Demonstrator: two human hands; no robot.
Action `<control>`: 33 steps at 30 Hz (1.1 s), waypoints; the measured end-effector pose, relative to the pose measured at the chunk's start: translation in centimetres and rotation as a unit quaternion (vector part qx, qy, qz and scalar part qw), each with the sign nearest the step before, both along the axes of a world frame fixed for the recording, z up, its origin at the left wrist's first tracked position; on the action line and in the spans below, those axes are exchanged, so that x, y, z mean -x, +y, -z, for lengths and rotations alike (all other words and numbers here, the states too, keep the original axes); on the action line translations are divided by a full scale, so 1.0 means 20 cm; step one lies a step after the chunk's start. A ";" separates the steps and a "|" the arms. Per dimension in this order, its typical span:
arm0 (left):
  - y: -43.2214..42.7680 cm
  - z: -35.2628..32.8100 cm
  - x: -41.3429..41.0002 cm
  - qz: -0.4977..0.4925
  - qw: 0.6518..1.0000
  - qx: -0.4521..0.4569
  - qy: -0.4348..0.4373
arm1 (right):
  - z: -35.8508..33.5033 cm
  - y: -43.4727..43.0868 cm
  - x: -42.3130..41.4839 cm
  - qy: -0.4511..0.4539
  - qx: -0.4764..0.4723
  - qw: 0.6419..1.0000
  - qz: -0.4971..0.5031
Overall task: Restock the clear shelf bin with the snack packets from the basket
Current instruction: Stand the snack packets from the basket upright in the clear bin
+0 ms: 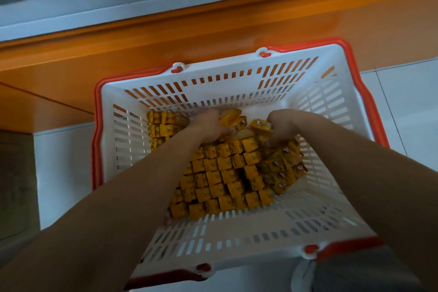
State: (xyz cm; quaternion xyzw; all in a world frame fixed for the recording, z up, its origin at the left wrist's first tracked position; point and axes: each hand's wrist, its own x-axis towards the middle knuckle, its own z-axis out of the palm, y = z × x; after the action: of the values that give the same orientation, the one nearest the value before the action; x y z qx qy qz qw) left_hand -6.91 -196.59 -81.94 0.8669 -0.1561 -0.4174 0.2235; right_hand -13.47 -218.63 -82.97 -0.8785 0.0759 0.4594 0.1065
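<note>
both hands in basket (237, 73); left hand (208, 125), right hand (280, 125) each grip clenched on snack packets (225, 173)

Basket (237, 71) top open — slotted walls hem the packets (225, 173) in.

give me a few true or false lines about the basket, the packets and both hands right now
1. Both hands are down inside the basket. True.
2. The left hand is closed on yellow snack packets. True.
3. The basket is blue with a green rim. False: it is white with a red rim.
4. The right hand rests on the orange shelf edge. False: it is among the packets.
5. The basket is empty. False: many packets fill its bottom.
</note>
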 end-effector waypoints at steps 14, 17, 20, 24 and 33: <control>0.15 -0.91 0.16 -0.229 0.944 0.169 0.165 | -0.86 0.22 0.34 -0.162 -0.433 0.711 0.529; 0.15 -1.21 0.23 -0.263 0.921 0.235 0.167 | -1.14 0.31 0.32 -0.202 -0.481 0.658 0.543; 0.19 -1.50 0.29 -0.250 0.913 0.287 0.146 | -1.42 0.38 0.31 -0.251 -0.504 0.647 0.515; 0.23 -1.76 0.39 -0.225 0.909 0.334 0.105 | -1.70 0.44 0.36 -0.285 -0.518 0.640 0.491; 0.22 -1.83 0.44 -0.316 0.854 0.412 0.007 | -1.89 0.63 0.33 -0.325 -0.540 0.577 0.520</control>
State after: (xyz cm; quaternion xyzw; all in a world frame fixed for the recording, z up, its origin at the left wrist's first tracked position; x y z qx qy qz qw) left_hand -15.70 -192.25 -45.42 0.6948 -0.0300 -0.2281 0.6814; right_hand -20.04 -205.98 -45.21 -0.5592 0.2177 -0.0347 0.7992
